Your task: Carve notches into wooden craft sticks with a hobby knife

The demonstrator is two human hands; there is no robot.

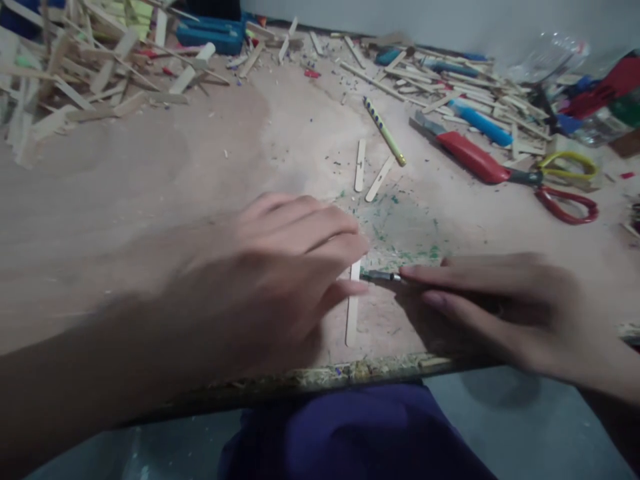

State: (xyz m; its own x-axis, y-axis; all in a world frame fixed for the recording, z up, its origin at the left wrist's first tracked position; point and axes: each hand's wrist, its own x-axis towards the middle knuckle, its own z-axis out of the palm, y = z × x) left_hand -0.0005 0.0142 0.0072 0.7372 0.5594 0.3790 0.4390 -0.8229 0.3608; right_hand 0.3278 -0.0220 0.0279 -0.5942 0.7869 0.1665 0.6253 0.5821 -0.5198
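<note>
A wooden craft stick (353, 320) lies on the table near its front edge, pointing away from me. My left hand (295, 260) is closed over its upper part, thumb and fingers pinching it down. From the right, my right hand (505, 300) grips a slim craft knife (387, 275), its metal tip at the stick's right side. Fingers cover most of the knife's handle. Beyond my hands lie two short stick pieces, one nearly straight (360, 165) and one slanted (380, 179). A yellow pencil with dark dots (384, 131) rests just past them.
Red-sheathed scissors (475, 159) lie at the right, beside a blue-handled tool (483, 123) and a heap of sticks (520, 110). A larger pile of sticks (75, 73) spreads at the back left, near a blue box-like object (213, 35). A clear plastic bottle (547, 57) stands back right.
</note>
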